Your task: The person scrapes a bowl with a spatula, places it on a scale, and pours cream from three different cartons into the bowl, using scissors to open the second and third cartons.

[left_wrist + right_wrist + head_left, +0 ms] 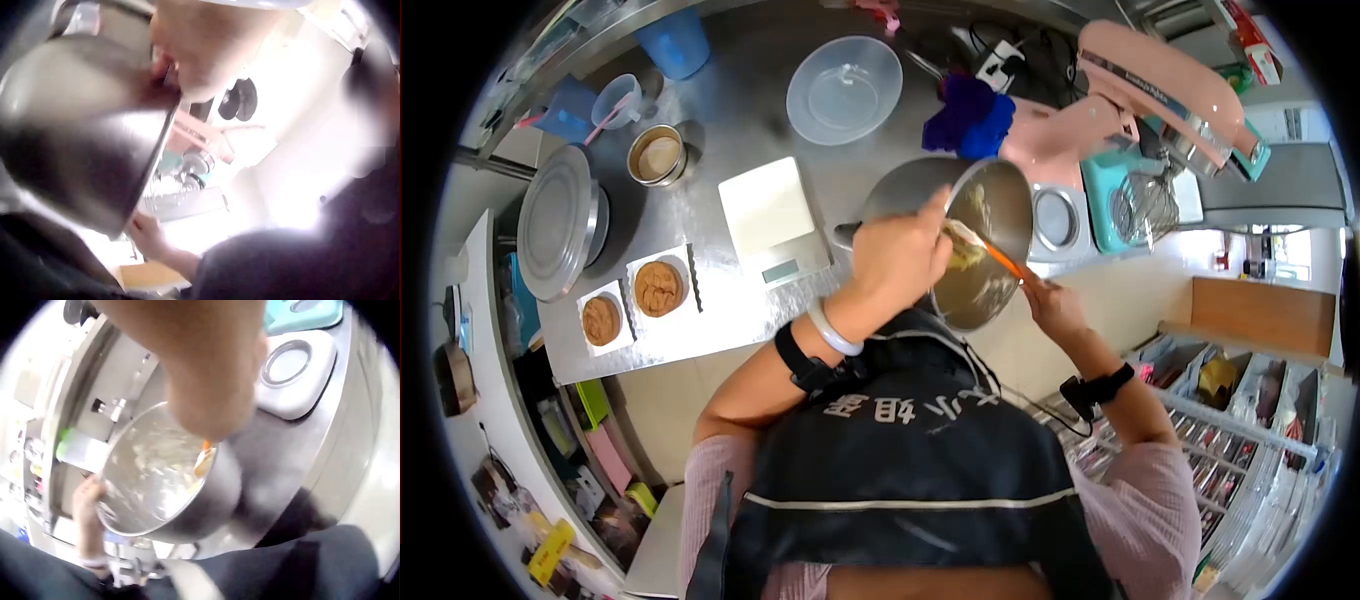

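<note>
A steel mixing bowl is tipped on its side toward me at the table edge, its inside smeared with pale cream. My left hand grips the bowl's rim; in the left wrist view the fingers bend over that edge. With my right hand I hold an orange-handled spatula, whose head reaches inside the bowl and carries a pale yellow lump. Seen from the right wrist, the spatula lies against the inner wall near the rim, while my hand hides most of its handle.
Left of the bowl sits a white kitchen scale. Two brown round cakes lie on white squares beside a cake turntable. Behind are a clear plastic bowl and a pink stand mixer; a wire whisk rests at right.
</note>
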Demonstrator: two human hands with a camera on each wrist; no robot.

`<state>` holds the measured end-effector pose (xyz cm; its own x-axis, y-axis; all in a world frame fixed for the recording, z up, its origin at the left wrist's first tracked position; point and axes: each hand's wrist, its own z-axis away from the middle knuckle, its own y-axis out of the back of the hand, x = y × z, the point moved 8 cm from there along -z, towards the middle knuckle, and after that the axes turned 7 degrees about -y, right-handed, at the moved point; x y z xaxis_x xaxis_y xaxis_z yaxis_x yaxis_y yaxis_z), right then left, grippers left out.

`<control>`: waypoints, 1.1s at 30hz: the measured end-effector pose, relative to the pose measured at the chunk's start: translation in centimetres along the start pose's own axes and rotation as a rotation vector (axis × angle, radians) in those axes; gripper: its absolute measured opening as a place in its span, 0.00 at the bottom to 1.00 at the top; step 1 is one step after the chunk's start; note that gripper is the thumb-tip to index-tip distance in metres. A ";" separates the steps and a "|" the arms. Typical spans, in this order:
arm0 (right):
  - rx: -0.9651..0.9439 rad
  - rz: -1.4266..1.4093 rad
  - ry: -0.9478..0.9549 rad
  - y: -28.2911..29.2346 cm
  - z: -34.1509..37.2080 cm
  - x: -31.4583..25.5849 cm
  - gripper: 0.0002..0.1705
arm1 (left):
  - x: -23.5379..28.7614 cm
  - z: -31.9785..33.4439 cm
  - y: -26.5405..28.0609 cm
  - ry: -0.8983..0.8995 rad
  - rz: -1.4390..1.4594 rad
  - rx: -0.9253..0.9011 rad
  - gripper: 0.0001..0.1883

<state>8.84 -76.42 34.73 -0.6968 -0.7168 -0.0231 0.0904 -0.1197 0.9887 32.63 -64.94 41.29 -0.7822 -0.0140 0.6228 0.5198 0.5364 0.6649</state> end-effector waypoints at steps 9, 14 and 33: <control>0.021 -0.389 0.032 1.4 -1.0 -0.5 0.17 | -1.4 0.2 0.7 0.046 0.033 0.023 0.23; -0.406 -0.755 -0.183 1.1 -0.8 -0.5 0.17 | -6.4 1.2 1.9 0.343 0.343 0.072 0.25; -0.295 -1.283 -0.206 -7.5 -29.5 -14.2 0.14 | -13.3 12.9 17.7 0.678 0.552 0.788 0.26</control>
<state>39.02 -85.58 23.30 -0.4957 0.1275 -0.8591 -0.5750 -0.7895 0.2147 47.80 -44.40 39.50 -0.0510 0.0649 0.9966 0.1887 0.9805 -0.0542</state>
